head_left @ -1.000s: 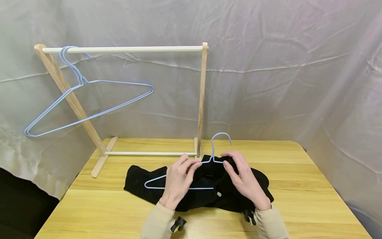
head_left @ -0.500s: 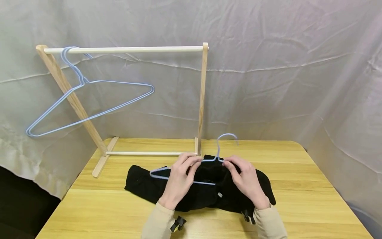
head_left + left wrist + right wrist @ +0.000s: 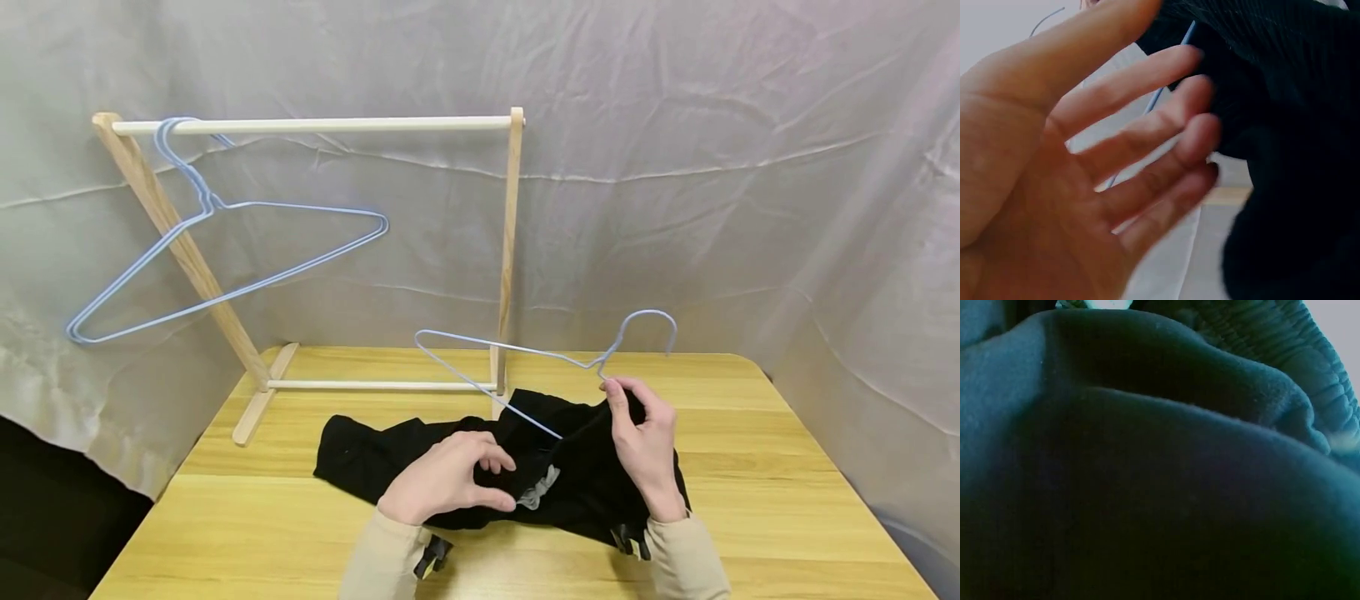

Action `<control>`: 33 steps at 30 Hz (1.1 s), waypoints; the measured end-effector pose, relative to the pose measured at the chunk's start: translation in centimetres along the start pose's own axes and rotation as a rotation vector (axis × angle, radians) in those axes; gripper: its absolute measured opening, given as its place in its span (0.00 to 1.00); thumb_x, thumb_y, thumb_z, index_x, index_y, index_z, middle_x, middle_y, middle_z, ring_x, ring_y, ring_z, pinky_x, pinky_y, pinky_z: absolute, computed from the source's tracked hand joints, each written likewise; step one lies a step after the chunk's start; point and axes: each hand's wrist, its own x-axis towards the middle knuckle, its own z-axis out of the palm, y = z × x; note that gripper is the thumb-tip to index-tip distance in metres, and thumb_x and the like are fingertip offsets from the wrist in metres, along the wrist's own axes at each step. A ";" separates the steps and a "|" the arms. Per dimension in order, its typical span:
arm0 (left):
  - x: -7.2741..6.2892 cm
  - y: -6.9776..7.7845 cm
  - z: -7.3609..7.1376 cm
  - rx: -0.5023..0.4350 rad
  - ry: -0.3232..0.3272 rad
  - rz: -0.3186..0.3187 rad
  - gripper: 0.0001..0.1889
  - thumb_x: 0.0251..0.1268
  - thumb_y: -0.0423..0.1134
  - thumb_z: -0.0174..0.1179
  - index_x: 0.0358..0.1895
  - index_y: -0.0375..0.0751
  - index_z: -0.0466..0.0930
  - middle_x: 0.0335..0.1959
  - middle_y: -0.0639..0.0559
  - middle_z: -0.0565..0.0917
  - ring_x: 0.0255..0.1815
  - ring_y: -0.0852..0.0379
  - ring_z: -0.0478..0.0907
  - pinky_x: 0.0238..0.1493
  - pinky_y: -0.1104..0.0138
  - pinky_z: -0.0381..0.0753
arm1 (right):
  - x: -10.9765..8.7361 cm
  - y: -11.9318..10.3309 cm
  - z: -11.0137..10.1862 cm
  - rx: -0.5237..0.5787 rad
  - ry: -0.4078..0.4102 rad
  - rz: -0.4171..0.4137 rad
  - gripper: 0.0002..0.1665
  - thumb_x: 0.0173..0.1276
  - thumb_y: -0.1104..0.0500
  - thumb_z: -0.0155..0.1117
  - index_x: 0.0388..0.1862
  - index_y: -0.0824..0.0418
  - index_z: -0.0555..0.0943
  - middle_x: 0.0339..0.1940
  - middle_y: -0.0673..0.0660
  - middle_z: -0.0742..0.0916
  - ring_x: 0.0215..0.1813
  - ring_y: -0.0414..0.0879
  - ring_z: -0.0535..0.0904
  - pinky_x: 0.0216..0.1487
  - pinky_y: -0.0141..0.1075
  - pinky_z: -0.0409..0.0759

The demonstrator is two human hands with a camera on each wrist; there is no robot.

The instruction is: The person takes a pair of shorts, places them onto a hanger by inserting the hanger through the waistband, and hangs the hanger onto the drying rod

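A black garment [image 3: 375, 450] lies bunched on the wooden table, a ribbed part [image 3: 1285, 337] of it showing in the right wrist view. Its right side is raised by my right hand [image 3: 647, 433], which pinches the cloth edge and the light blue hanger [image 3: 517, 347] just below the hook. The hanger's left end is bare and tilts up; its right end is hidden inside the cloth. My left hand [image 3: 453, 475] is over the garment's middle, fingers spread and loosely bent, holding nothing. By its thumb, a crumpled light grey piece [image 3: 538, 490] shows in the garment's opening.
A wooden rack [image 3: 512, 250] stands at the back left of the table [image 3: 750, 467]. Two or more light blue hangers [image 3: 225, 296] hang from the left end of its top bar [image 3: 322, 126]. Grey curtains [image 3: 712, 208] surround the table.
My left hand has let go of the hanger and moved down to the garment's middle. My right hand has moved right and up, pulling the hanger's left end clear and lifting the cloth.
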 end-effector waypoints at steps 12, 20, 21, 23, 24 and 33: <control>-1.7 0.2 -0.7 0.153 -0.069 -0.121 0.17 0.41 0.32 0.78 0.39 0.49 0.90 0.44 0.57 0.84 0.50 0.52 0.76 0.58 0.56 0.71 | 0.0 -0.1 0.0 0.034 0.047 0.025 0.06 0.65 0.77 0.62 0.35 0.72 0.85 0.34 0.33 0.86 0.36 0.26 0.79 0.42 0.17 0.74; -2.4 -0.3 -1.3 -0.009 -0.067 -0.307 0.13 0.40 0.29 0.79 0.27 0.50 0.86 0.42 0.60 0.81 0.46 0.52 0.70 0.56 0.49 0.63 | 0.1 -0.1 0.1 0.055 0.078 0.006 0.06 0.65 0.78 0.62 0.35 0.73 0.85 0.33 0.44 0.88 0.37 0.28 0.80 0.44 0.18 0.75; -2.4 -0.3 -1.4 -0.031 -0.083 -0.332 0.13 0.39 0.30 0.80 0.26 0.50 0.86 0.43 0.60 0.82 0.48 0.51 0.72 0.58 0.46 0.64 | 0.1 -0.2 0.0 0.056 0.077 0.011 0.06 0.65 0.78 0.62 0.35 0.73 0.85 0.33 0.42 0.87 0.36 0.28 0.80 0.44 0.18 0.75; -2.2 -0.4 -1.4 -0.067 -0.124 -0.389 0.14 0.39 0.32 0.80 0.27 0.51 0.85 0.45 0.57 0.83 0.50 0.48 0.75 0.59 0.42 0.67 | 0.1 -0.3 0.0 0.060 0.075 0.024 0.06 0.65 0.77 0.62 0.35 0.72 0.85 0.34 0.39 0.87 0.36 0.28 0.80 0.44 0.19 0.75; -2.1 -0.5 -1.4 -0.076 -0.145 -0.415 0.14 0.40 0.32 0.80 0.28 0.51 0.85 0.47 0.55 0.82 0.51 0.47 0.75 0.58 0.42 0.70 | 0.2 -0.3 0.0 0.063 0.075 0.026 0.07 0.65 0.77 0.62 0.35 0.72 0.85 0.34 0.38 0.87 0.36 0.27 0.80 0.44 0.19 0.75; -2.0 -1.0 -1.2 -0.081 -0.178 -0.385 0.28 0.40 0.24 0.76 0.50 0.43 0.83 0.61 0.48 0.77 0.66 0.41 0.72 0.56 0.49 0.78 | 0.2 -0.4 -0.1 0.077 0.091 0.034 0.07 0.67 0.77 0.60 0.35 0.73 0.85 0.35 0.36 0.87 0.36 0.29 0.80 0.42 0.19 0.75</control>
